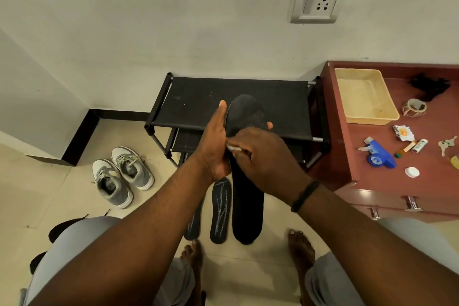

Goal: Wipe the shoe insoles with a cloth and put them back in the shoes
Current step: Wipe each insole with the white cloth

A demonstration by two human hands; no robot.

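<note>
Left hand cradles the black insole along its edge, fingers straight, while my right hand pinches a small pale cloth against its middle. I judge wiping is under way on this one. It hangs lengthwise, toe toward the shoe rack, heel near my feet. Two more insoles lie on the floor, perhaps unwiped; the grey shoes sit apart at left, unfilled.
</note>
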